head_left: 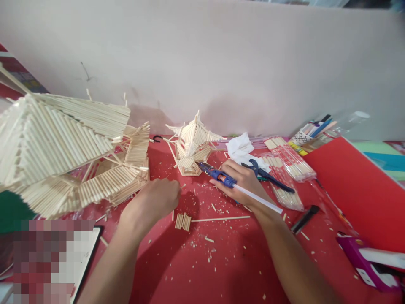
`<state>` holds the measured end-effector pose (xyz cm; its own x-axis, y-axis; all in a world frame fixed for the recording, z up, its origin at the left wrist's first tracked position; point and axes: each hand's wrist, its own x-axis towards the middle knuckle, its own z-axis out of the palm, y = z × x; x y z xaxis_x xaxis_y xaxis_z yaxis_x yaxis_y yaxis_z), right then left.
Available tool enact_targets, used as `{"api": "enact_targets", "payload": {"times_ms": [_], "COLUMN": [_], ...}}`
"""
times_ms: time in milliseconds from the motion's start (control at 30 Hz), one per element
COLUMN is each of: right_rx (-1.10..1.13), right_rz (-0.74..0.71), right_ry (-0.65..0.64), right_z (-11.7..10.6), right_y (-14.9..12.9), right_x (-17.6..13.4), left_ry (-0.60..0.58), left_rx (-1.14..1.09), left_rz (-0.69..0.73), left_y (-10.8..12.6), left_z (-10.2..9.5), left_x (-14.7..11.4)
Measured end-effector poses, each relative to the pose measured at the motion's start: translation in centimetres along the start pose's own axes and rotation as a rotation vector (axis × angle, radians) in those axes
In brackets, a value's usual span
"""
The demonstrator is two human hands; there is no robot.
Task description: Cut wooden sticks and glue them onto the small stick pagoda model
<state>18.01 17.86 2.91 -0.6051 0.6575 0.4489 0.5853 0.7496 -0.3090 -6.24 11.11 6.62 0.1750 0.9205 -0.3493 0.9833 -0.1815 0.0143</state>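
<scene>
My right hand (pixel 237 175) is wrapped round a blue glue gun (pixel 221 176), with a long clear glue stick jutting from its back. The gun's nozzle points at the lower edge of a small pagoda model (pixel 191 147) made of wooden sticks; whether it touches cannot be made out. Curled closed, my left hand (pixel 158 195) is just left of the nozzle, and a short pale wooden stick (pixel 183 185) shows at its fingertips. Below lie a row of short cut sticks (pixel 182 221) and one long thin stick (pixel 221 219).
A large stick-built house model (pixel 72 147) fills the left. Cutting pliers (pixel 272 177), white tissue (pixel 240 145) and packs of chopsticks (pixel 292 160) lie right, near a pen cup (pixel 302 136), a cutter (pixel 305 219) and a red board (pixel 360 190). Shavings dot the red table (pixel 234 270).
</scene>
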Motion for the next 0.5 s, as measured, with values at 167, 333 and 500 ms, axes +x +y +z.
{"api": "enact_targets", "payload": {"times_ms": [167,333,500], "right_rx": [-0.048,-0.087,-0.100], "right_rz": [-0.012,-0.012,-0.020], "right_ry": [0.035,0.059,0.083], "right_z": [0.44,0.63,0.41], "right_y": [-0.13,0.01,0.33], "right_x": [0.03,-0.01,-0.21], "left_ry": [-0.019,0.012,-0.038], "left_rx": [0.034,-0.048,-0.023], "left_rz": [0.000,0.006,-0.009], "left_y": [0.02,-0.14,0.03], "left_z": [-0.09,-0.13,-0.76], "left_x": [0.08,0.10,-0.01]}}
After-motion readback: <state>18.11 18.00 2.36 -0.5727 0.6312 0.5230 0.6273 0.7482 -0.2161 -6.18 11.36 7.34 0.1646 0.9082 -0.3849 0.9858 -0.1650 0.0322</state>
